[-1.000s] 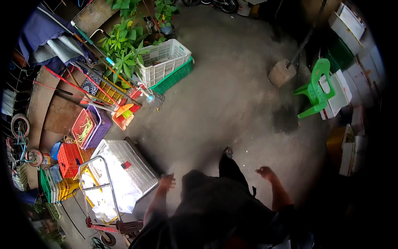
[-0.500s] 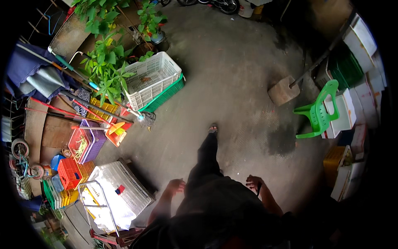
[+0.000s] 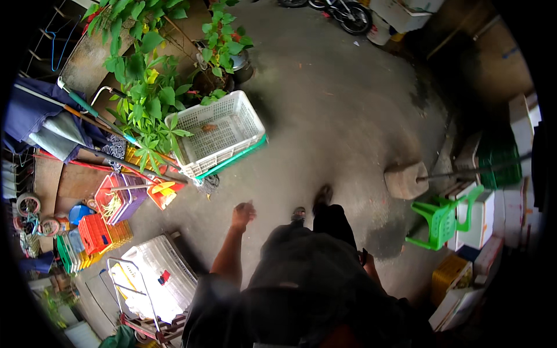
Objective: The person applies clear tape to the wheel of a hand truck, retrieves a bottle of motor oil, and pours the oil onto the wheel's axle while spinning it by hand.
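Note:
My left hand [image 3: 243, 215] swings forward over the concrete floor, left of my body. Its fingers are loosely bent and slightly apart, with nothing seen in them. My right hand [image 3: 369, 265] hangs low beside my right thigh, partly covered by my dark clothing. Something narrow and dark shows at that hand, too small to name, and its fingers are mostly hidden. Neither hand touches any of the things around. Nearest to the left hand stand a white plastic crate [image 3: 229, 152] resting in a green one, and an orange dustpan [image 3: 164, 194].
A trolley [image 3: 155, 325] with stacked white crates [image 3: 188, 264] stands at lower left, near coloured baskets [image 3: 96, 235]. Leafy plants [image 3: 142, 75] fill the upper left. On the right are a block with a pole [image 3: 406, 181], a green chair [image 3: 442, 223] and white boxes [image 3: 481, 217].
I have stepped forward and the view has turned slightly. My left hand has swung forward; my right hand has dropped back beside my body. A second foot now shows in front.

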{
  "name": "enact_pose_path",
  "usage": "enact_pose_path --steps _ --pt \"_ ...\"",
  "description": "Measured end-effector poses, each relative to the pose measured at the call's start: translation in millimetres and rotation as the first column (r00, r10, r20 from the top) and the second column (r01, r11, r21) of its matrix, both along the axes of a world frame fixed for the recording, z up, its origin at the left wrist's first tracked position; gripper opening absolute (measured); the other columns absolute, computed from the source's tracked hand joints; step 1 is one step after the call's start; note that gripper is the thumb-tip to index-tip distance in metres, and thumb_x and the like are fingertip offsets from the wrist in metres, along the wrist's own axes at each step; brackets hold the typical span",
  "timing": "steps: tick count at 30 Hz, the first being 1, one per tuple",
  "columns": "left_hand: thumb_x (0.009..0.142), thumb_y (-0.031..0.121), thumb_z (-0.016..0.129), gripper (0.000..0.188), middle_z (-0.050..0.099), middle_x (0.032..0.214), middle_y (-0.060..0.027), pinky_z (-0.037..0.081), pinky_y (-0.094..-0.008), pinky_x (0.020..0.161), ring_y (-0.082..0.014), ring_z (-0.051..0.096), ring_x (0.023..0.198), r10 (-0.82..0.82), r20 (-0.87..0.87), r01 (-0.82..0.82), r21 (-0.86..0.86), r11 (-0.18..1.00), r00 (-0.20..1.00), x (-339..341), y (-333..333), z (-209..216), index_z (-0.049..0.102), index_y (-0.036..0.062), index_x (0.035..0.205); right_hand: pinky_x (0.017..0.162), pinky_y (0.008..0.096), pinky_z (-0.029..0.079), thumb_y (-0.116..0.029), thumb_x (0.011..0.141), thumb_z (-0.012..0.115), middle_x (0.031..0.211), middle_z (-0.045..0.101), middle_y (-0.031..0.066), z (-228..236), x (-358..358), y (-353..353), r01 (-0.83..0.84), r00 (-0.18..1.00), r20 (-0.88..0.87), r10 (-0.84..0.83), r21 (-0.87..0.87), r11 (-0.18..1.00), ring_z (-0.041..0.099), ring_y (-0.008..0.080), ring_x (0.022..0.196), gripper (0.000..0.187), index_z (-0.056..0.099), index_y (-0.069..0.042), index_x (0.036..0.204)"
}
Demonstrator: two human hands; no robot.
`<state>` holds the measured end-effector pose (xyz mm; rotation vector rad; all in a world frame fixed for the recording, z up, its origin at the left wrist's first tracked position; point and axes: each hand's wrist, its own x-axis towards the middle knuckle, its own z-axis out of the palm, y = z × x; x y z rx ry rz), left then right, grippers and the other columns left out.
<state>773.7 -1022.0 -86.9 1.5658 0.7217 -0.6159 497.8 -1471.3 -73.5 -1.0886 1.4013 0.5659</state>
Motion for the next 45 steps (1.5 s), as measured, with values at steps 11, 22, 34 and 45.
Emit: enact_pose_path --steps 11,22,34,45 --pt "0.095 0.038 0.058 0.036 0.068 0.089 -0.0106 0.048 -0.0361 0.052 -0.023 0.063 0.066 0.284 -0.503 -0.207 0.204 0.957 0.816 47 -69 -35 0.062 0.0033 0.107 0.042 0.0294 0.033 -0.028 0.096 0.048 0.058 0.044 -0.0001 -44 284 -193 -0.529 0.848 0.042 0.529 0.011 0.848 0.041 0.0142 0.045 0.021 0.053 -0.017 0.079" --pt "0.09 0.039 0.063 0.041 0.066 0.09 -0.0104 0.048 -0.0332 0.057 -0.0192 0.061 0.069 0.254 -0.23 -0.263 -0.009 0.965 0.939 234 -185 -29 0.06 0.0026 0.109 0.043 0.0253 0.041 -0.012 0.097 0.051 0.077 0.058 0.0067 -40 661 -338 -0.229 0.709 0.647 0.281 -0.165 0.959 0.058 0.0157 0.057 0.011 0.058 -0.004 0.1" --pt "0.095 0.029 0.056 0.027 0.066 0.082 -0.0053 0.047 -0.0306 0.053 -0.0146 0.058 0.059 0.586 0.074 -0.588 -0.003 0.809 0.807 466 -185 21 0.064 0.0028 0.093 0.066 0.0358 0.055 -0.025 0.09 0.066 0.089 0.063 0.0108 -22 797 -281 -0.678 0.665 0.305 0.681 -0.135 0.723 0.061 0.0202 0.072 0.035 0.064 0.004 0.11" --pt "0.086 0.044 0.07 0.044 0.067 0.081 -0.0069 0.051 -0.0304 0.074 -0.0164 0.062 0.078 0.113 -0.225 -0.141 -0.116 0.983 0.968 412 -357 213 0.07 0.0016 0.097 0.071 0.0306 0.051 -0.021 0.088 0.068 0.087 0.066 0.0059 43 1029 -262 -0.943 -0.277 0.348 0.895 -0.279 -0.183 0.063 0.0137 0.082 0.027 0.066 0.001 0.103"
